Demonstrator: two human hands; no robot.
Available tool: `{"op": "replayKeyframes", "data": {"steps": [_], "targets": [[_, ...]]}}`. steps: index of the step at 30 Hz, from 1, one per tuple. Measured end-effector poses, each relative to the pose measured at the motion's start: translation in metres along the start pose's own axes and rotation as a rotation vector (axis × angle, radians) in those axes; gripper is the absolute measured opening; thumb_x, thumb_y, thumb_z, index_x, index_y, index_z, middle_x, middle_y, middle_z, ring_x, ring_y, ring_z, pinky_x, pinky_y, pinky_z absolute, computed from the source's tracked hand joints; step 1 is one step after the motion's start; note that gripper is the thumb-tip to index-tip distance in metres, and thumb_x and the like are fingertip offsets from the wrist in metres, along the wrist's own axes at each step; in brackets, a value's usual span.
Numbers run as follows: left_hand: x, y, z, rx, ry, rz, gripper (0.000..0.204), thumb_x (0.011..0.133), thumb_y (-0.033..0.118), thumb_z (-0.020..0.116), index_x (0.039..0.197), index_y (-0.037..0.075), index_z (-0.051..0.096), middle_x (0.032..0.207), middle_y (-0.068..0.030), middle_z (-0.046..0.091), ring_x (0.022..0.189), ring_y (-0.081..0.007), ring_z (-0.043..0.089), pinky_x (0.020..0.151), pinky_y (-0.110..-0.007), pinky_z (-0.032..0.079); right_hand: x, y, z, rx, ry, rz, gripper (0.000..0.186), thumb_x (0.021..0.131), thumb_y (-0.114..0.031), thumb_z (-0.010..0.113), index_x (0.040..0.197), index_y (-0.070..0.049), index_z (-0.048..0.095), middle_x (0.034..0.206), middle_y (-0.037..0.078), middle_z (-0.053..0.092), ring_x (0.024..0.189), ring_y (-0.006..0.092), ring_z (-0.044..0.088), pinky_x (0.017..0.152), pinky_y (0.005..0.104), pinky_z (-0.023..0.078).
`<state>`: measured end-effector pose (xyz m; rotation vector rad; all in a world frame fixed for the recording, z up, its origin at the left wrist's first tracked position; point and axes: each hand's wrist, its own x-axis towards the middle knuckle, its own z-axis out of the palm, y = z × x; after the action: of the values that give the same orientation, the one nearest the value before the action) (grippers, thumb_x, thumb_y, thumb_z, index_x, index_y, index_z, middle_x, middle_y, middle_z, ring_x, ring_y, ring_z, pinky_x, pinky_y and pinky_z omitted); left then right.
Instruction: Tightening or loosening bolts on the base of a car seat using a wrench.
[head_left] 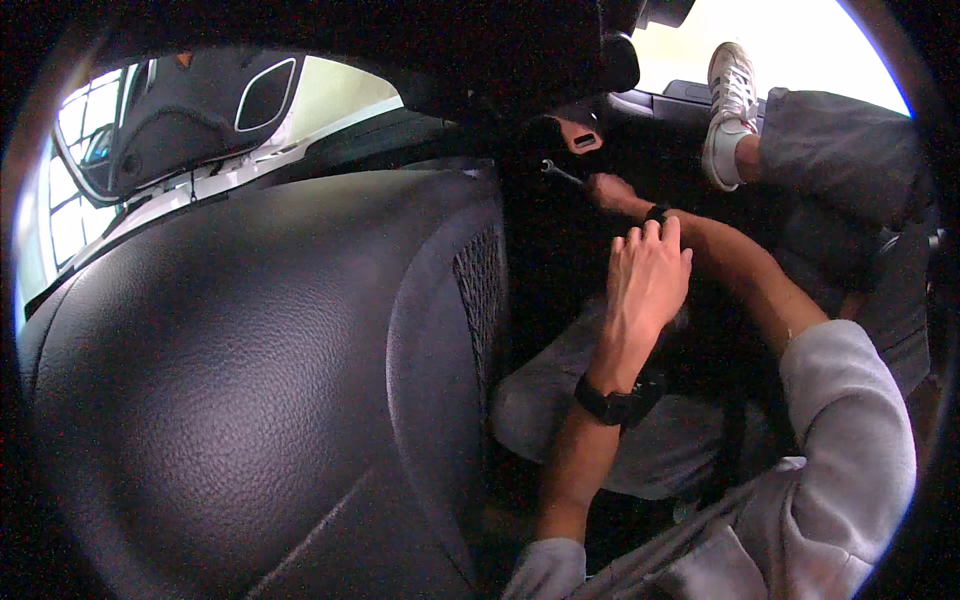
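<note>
My right hand [613, 194] is closed around a silver open-end wrench [563, 172], whose jaw points to the left in the dark footwell area. My left hand [648, 278] lies just behind it, back upward and fingers extended, its fingertips by the dark band on my right wrist; whether they press on it I cannot tell. A copper-coloured piece with a dark slot [580, 136] is a little beyond the wrench. What lies under my left palm is hidden.
A large black leather seat [250, 350] fills the left side. At the upper right, a leg in dark grey trousers [840, 140] with a white sneaker [731, 115] reaches by the bright door opening. A car door with a speaker panel [210, 105] stands at the upper left.
</note>
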<state>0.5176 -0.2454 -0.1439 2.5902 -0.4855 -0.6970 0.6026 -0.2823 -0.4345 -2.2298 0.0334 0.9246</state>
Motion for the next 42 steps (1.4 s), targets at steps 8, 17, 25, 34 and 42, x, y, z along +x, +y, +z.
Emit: {"op": "replayKeyframes", "data": {"steps": [8,17,25,34,42], "targets": [[0.0,0.007,0.005,-0.026,0.033,0.034,0.037,0.091,0.026,0.056,0.119,0.004,0.051,0.11,-0.018,0.059,0.102,-0.0354,0.057,0.089,-0.046,0.043,0.033,0.022,0.053,0.174,0.027,0.078,0.022,0.084,-0.022,0.057,0.091,-0.005,0.068,0.093,0.022,0.067,0.083,0.0371,0.066,0.072,0.0472,0.051],[0.002,-0.001,0.004,-0.004,0.065,0.018,0.04,0.09,0.024,0.055,0.124,0.003,0.05,0.111,-0.0195,0.059,0.1,-0.0367,0.057,0.088,-0.047,0.044,0.039,0.001,0.042,0.1,0.111,0.051,0.025,0.084,-0.025,0.056,0.084,-0.003,0.067,0.086,0.02,0.066,0.078,0.0353,0.066,0.066,0.0458,0.051],[0.006,0.009,0.01,-0.025,0.062,0.054,0.042,0.09,0.025,0.057,0.124,0.002,0.049,0.11,-0.0191,0.059,0.102,-0.036,0.057,0.088,-0.046,0.044,0.036,0.029,-0.052,-0.219,0.369,-0.346,0.026,0.085,-0.026,0.054,0.091,-0.003,0.064,0.084,0.021,0.065,0.078,0.0342,0.066,0.064,0.0458,0.053],[0.003,0.003,-0.001,-0.013,0.013,0.01,0.04,0.091,0.026,0.056,0.123,0.003,0.05,0.109,-0.0179,0.06,0.102,-0.0351,0.057,0.088,-0.045,0.044,0.01,0.019,-0.037,0.033,0.158,-0.021,0.024,0.076,-0.026,0.063,0.078,-0.002,0.067,0.073,0.02,0.063,0.066,0.0337,0.062,0.058,0.0455,0.049],[0.003,0.009,0.007,-0.03,0.007,0.034,0.038,0.091,0.026,0.056,0.121,0.003,0.051,0.108,-0.0178,0.06,0.102,-0.0352,0.057,0.088,-0.046,0.044,0.014,0.046,0.042,0.066,0.126,-0.062,0.024,0.091,-0.021,0.051,0.102,-0.005,0.065,0.096,0.019,0.067,0.089,0.0353,0.065,0.076,0.0453,0.05]]}}
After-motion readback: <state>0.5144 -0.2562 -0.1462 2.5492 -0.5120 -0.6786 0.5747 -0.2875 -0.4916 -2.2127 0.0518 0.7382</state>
